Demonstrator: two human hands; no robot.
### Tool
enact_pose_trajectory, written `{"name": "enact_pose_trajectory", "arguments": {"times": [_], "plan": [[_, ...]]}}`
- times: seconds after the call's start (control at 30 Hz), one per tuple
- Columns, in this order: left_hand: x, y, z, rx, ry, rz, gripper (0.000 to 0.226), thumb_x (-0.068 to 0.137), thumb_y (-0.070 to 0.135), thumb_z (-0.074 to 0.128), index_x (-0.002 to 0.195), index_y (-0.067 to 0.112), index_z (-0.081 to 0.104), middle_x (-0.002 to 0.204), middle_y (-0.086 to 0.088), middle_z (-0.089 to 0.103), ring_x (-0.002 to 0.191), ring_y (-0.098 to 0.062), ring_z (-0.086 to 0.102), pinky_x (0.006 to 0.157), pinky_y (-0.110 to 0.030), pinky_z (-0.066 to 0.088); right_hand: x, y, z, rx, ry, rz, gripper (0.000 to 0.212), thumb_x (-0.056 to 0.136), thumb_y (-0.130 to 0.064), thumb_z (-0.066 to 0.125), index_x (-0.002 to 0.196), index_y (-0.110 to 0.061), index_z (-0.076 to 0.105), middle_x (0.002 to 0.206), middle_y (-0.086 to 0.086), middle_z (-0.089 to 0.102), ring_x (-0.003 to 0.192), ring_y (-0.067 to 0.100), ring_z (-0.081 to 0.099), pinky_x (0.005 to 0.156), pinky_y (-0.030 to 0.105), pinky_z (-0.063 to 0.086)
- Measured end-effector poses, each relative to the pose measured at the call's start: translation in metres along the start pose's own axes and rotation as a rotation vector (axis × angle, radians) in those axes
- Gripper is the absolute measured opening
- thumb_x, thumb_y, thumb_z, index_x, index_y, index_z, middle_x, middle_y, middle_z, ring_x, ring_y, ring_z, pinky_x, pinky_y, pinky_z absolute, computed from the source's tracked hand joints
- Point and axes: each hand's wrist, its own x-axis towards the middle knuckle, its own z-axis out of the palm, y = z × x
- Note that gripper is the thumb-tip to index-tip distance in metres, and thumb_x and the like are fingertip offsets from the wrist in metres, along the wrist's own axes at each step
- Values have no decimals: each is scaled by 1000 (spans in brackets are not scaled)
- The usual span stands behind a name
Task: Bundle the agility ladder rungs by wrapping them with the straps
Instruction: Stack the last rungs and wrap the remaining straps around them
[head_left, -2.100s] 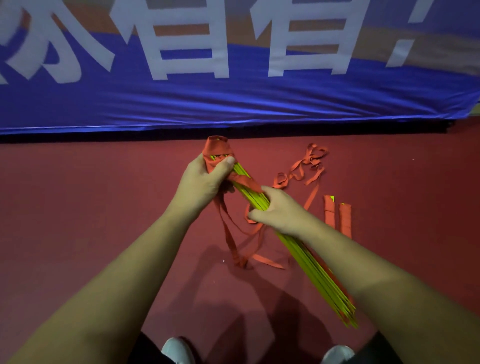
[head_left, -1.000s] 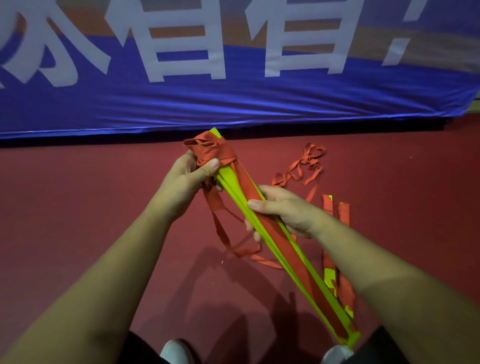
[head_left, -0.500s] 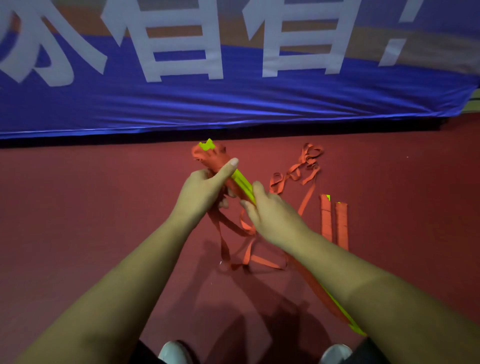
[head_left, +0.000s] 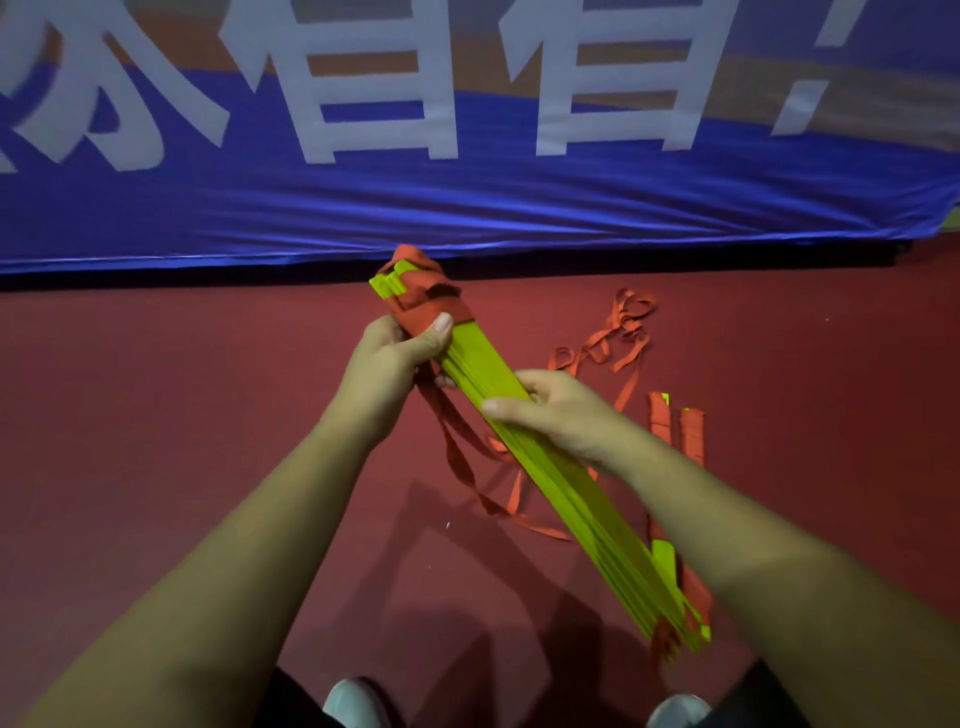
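Observation:
A stack of flat neon-green ladder rungs slants from upper left to lower right above the red floor. Orange-red strap is wound round its far end. My left hand grips that wrapped end, thumb pressed on the strap. My right hand holds the stack near its middle, fingers curled over the top face. Loose strap hangs below the stack to the floor. More strap shows at the near end.
A tangle of loose orange strap lies on the red floor to the right. Two strap-wrapped rung ends lie beyond my right wrist. A blue banner with white characters runs along the back. My shoes show at the bottom.
The stack has rolled so its broad green face is up. My right hand slid down from beside my left hand to the stack's middle. My left hand kept its grip on the wrapped end.

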Motion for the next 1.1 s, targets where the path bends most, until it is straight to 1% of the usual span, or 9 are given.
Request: {"name": "enact_pose_trajectory", "arguments": {"times": [0.2, 0.4, 0.47, 0.53, 0.6, 0.73, 0.87, 1.0, 1.1], "plan": [[-4, 9, -8, 12, -52, 138, 49, 70, 51, 81, 89, 8, 66, 77, -5, 68, 64, -20, 62, 57, -28, 53, -4, 4, -5, 141, -66, -20, 56, 83, -34, 63, 111, 13, 54, 86, 16, 52, 79, 27, 47, 60, 33, 38], [-6, 18, -5, 359, -30, 148, 43, 89, 39, 61, 89, -4, 65, 70, -9, 72, 45, -20, 61, 49, -29, 49, -9, 5, 1, 242, -24, -77, 26, 92, -13, 61, 112, -2, 49, 94, 15, 62, 82, 37, 69, 76, 57, 53], [-7, 15, -4, 447, 7, 144, 48, 90, 48, 59, 81, 2, 65, 67, -8, 72, 43, -20, 59, 47, -27, 47, -7, 4, 5, 189, 60, -110, 26, 90, -16, 64, 106, -1, 50, 90, 13, 61, 79, 35, 69, 73, 56, 54], [-8, 13, 1, 484, 48, 158, 51, 90, 53, 60, 78, 4, 64, 66, -4, 72, 42, -18, 59, 48, -26, 46, -3, 1, 8, 17, 180, -189, 14, 91, -15, 66, 91, -10, 54, 76, 1, 58, 68, 12, 66, 67, 40, 55], [-10, 11, 8, 545, 97, 169, 51, 80, 61, 64, 78, 10, 66, 63, -1, 71, 44, -14, 62, 49, -25, 47, -1, 0, 11, -268, 328, -242, 22, 89, -21, 69, 79, -20, 49, 66, -7, 53, 57, -1, 54, 57, 29, 42], [-17, 9, 22, 665, 229, 157, 37, 80, 55, 71, 72, 19, 68, 50, 6, 63, 48, -2, 62, 53, -14, 43, -3, 5, 19, -572, 471, -342, 33, 86, -34, 67, 77, -22, 38, 74, -4, 46, 71, 27, 52, 61, 42, 41], [-14, 12, 23, 530, 233, 109, 34, 82, 49, 72, 77, 15, 72, 59, 1, 70, 53, -4, 64, 59, -24, 48, -1, 2, 17, -592, 467, -355, 35, 84, -33, 70, 79, -21, 37, 76, -4, 46, 73, 24, 49, 64, 40, 39], [-8, 16, 10, 241, 147, 90, 29, 78, 36, 74, 84, 8, 71, 68, -4, 71, 59, -14, 63, 64, -31, 49, 5, 0, 12, -96, 252, -226, 21, 83, -27, 72, 91, -24, 52, 86, -3, 61, 73, 10, 58, 67, 27, 46], [-4, 18, -1, 73, 68, 101, 22, 76, 29, 74, 85, 10, 69, 72, -3, 68, 66, -19, 60, 66, -30, 51, 5, 1, 6, 339, 39, -89, 18, 95, -23, 55, 111, -15, 57, 100, 7, 61, 83, 12, 58, 72, 19, 46]]}}
